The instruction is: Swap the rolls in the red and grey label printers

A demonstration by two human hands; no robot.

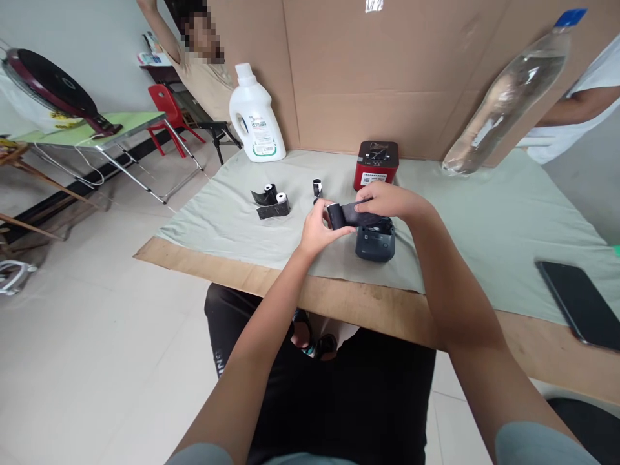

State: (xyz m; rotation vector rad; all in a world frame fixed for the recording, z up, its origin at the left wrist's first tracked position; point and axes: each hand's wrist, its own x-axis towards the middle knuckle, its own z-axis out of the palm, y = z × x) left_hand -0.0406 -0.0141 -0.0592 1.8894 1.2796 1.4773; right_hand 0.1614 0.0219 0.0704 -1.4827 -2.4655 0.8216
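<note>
Between the thumb and fingers of my left hand is a roll of black strip, held above the cloth. My right hand pinches the loose end, so a length of dark strip runs between both hands. Just below them sits a small dark device that looks like a portable label printer; the hands and strip partly cover its top. A smaller black roll stands behind my left hand. To the left lie black rolls with their strips partly unwound.
A red and black box stands behind my right hand. Against the cardboard wall are a white detergent jug and a tilted clear bottle. A phone lies at the right edge. One person is behind at left, another at right.
</note>
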